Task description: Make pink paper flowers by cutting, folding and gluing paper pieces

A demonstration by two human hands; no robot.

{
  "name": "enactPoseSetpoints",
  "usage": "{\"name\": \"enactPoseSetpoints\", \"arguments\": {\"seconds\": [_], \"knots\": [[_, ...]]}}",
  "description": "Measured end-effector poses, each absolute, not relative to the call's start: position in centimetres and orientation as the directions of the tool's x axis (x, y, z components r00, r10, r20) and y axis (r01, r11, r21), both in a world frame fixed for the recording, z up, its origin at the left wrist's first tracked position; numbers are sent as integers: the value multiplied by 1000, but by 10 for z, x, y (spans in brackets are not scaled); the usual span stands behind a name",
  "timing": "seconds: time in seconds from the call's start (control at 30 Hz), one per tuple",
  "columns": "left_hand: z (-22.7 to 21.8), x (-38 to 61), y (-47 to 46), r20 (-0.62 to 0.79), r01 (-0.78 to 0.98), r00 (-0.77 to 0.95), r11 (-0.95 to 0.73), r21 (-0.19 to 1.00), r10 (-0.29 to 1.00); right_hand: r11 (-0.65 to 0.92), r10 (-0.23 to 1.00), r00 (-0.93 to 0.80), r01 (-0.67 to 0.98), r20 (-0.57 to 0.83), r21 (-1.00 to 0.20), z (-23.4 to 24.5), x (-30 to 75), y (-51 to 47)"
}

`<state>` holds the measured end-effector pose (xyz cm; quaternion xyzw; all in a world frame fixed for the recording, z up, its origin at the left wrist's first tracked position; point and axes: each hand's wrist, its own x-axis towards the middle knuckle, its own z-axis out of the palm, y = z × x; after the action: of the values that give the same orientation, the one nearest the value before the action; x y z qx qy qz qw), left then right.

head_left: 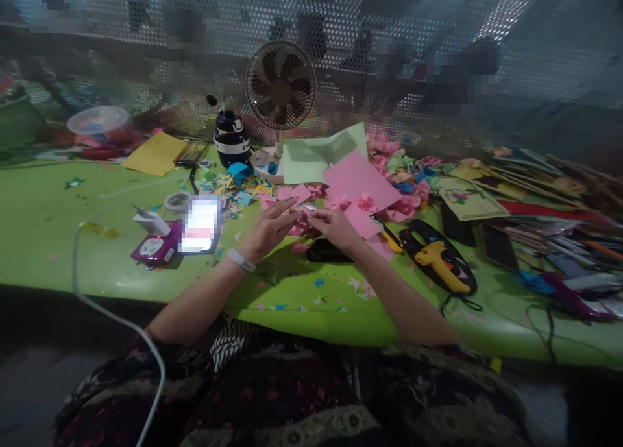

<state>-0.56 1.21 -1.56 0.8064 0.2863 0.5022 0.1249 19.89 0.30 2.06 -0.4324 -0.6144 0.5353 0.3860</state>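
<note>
My left hand (267, 231) and my right hand (337, 229) meet over the middle of the green table (292, 324). Between their fingertips is a small piece of pink paper (304, 221), held from both sides; its exact shape is partly hidden by the fingers. A small whitish object (307, 207) shows just beyond the fingertips, too small to name. Beneath my right wrist lies a dark object (328, 250), partly covered. Behind my hands rest a pink sheet (360, 184), a pale green sheet (311, 158) and several folded pink paper flowers (367, 204).
A lit phone (200, 225) leans by a purple power socket (156, 247) on the left, with a white cable (75, 259). A fan (281, 87) and a dark bottle (231, 139) stand behind. To the right are a yellow glue gun (442, 265) and a yellow cutter (389, 237). Paper scraps (318, 283) litter the front.
</note>
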Motion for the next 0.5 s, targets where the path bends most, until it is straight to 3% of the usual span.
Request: {"name": "enactPoseSetpoints", "arguments": {"seconds": [0.3,0.4,0.5], "knots": [[-17,1,3,725,449,387,-803,392,570,72,925,-378,40,51,-997,12,194,3],[-20,5,2,718,398,347,-788,470,604,65,924,-379,42,44,-997,12,193,3],[-17,9,-2,697,161,335,-768,621,634,44,918,-395,44,23,-998,18,195,3]]}}
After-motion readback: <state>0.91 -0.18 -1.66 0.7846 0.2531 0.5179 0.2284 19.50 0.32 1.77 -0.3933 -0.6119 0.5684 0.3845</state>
